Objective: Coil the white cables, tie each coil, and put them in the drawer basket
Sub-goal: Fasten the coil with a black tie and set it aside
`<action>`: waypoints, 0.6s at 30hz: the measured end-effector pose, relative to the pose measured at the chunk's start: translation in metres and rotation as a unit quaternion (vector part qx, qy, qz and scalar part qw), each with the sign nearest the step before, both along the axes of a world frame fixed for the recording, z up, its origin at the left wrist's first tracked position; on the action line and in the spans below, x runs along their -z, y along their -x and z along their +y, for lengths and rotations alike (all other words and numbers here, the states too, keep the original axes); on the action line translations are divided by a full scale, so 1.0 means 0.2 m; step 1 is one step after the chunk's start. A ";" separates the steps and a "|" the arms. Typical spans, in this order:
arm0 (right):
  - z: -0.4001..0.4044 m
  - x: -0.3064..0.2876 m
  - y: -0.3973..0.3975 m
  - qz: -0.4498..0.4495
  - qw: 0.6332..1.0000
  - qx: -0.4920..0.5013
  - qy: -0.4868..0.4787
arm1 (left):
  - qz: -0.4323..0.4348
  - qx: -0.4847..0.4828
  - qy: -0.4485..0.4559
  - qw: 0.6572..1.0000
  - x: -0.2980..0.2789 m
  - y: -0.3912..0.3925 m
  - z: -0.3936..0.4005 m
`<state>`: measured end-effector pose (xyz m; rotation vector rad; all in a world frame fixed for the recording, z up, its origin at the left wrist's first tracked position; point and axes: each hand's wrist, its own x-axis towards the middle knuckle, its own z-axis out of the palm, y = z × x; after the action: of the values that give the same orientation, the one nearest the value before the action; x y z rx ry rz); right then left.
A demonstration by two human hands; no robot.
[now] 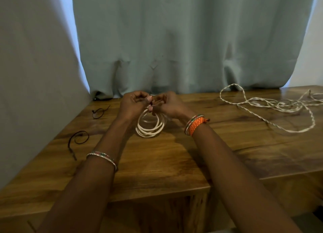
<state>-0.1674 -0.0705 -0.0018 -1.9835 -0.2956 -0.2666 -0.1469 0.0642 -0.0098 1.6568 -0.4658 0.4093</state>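
Observation:
A coiled white cable (150,128) hangs in several round loops just above the wooden table (157,163). My left hand (133,103) and my right hand (167,104) meet at the top of the coil, fingers curled, pinching it and something small and dark between them. What that dark piece is I cannot tell. A second white cable (272,108), twisted and loose, sprawls over the table's far right. No drawer basket is in view.
Two dark ties lie on the table's left side, one (99,111) near the back and one (77,139) closer to me. A grey-green curtain (174,40) hangs behind the table. The table's front edge (157,194) drops to a lower shelf.

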 end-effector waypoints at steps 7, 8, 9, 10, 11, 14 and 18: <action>0.08 0.04 0.01 -0.255 0.950 0.166 0.070 | 0.033 -0.025 0.069 0.997 -0.06 0.07 -0.01; 0.07 0.05 0.01 -0.265 0.946 0.171 0.072 | 0.042 -0.031 0.075 0.996 -0.06 0.07 -0.01; 0.08 0.05 0.01 -0.278 0.939 0.181 0.087 | 0.051 -0.032 0.082 0.995 -0.07 0.08 -0.01; 0.08 0.06 0.02 -0.295 0.929 0.195 0.106 | 0.059 -0.028 0.092 0.994 -0.07 0.08 -0.01; 0.09 0.06 0.02 -0.313 0.919 0.209 0.116 | 0.068 -0.022 0.105 0.992 -0.07 0.09 -0.01; 0.11 0.07 0.03 -0.378 0.882 0.239 0.148 | 0.086 -0.019 0.161 0.983 -0.08 0.10 -0.03; 0.12 0.09 0.03 -0.419 0.841 0.252 0.233 | 0.116 -0.035 0.224 0.967 -0.06 0.09 -0.04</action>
<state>-0.1741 -0.0471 -0.0201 -2.2903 -0.4043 -1.5519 -0.1653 0.0566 0.0032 1.2626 -0.1249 0.3372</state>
